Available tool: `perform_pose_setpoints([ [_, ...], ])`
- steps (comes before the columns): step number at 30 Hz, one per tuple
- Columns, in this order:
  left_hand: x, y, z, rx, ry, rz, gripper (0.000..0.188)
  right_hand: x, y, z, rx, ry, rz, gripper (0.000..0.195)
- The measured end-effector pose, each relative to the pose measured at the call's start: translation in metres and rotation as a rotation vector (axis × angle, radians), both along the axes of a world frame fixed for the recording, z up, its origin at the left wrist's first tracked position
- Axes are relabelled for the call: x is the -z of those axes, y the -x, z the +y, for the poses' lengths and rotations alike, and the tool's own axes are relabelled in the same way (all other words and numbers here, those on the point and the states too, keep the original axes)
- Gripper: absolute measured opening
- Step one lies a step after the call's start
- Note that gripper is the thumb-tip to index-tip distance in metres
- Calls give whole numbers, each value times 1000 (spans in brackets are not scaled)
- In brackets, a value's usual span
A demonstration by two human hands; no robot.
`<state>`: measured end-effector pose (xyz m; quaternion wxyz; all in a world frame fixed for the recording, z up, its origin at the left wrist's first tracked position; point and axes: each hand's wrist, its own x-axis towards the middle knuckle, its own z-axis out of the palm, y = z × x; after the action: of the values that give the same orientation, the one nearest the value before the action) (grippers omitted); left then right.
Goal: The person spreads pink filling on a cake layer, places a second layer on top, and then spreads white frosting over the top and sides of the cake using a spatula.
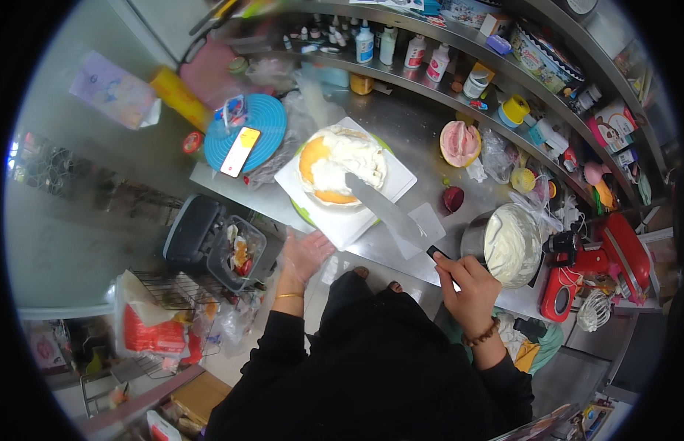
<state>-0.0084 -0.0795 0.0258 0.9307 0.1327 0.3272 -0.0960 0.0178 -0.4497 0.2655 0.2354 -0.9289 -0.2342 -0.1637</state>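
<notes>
My right hand (467, 286) grips the black handle of a long cake-decorating spatula (388, 212). The spatula's tip rests in white cream (350, 160) spread unevenly over a round sponge cake (315, 157); yellow sponge shows at its left and front. Beneath the cake is a square white board (346, 234) on a green-rimmed round base (303, 215), probably a turntable. My left hand (307, 256) is palm up with fingers apart, beside the board's front corner and holding nothing; whether it touches the base's rim, I cannot tell.
Right of the cake stand a steel bowl of cream (510, 245) and a red stand mixer (612, 253). Behind them lies a cut pomelo (460, 143). A phone (241, 151) sits on a blue round mat (270, 124) at left. Below the counter edge is an open bin (237, 253).
</notes>
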Motion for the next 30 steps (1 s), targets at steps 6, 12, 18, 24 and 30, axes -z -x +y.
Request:
perform_pose_setpoints([
  [6, 0, -3, 22, -226, -106, 20, 109, 23, -13, 4, 73, -86, 114, 22],
  [12, 6, -2, 37, -286, -61, -4, 109, 28, 9, -3, 185, -457, 527, 20],
  [18, -8, -5, 26, -203, -6, -95, 113, 32, 15, -1, 108, -368, 385, 21],
  [24, -2, 5, -4, -147, 89, -81, 114, 28, 16, 8, 76, -330, 471, 19],
  [30, -4, -3, 20, -360, -72, -23, 111, 35, -10, -15, 62, -81, 55, 25],
])
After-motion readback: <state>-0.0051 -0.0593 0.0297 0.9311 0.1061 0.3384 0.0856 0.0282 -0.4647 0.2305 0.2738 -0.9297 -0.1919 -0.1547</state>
